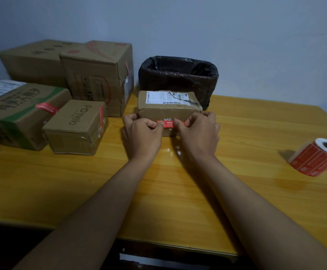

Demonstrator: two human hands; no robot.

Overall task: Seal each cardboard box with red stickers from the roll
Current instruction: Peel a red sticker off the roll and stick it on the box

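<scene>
Small box (168, 106) at table centre, left hand (142, 134) and right hand (197, 131) pinching a red sticker (169, 124) onto its near face; left boxes (77, 125) already stickered; roll (317, 156) far right.

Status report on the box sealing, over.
Left hand and right hand pressing red sticker onto small box front. Sticker roll lying far right. Nothing in the way.
</scene>
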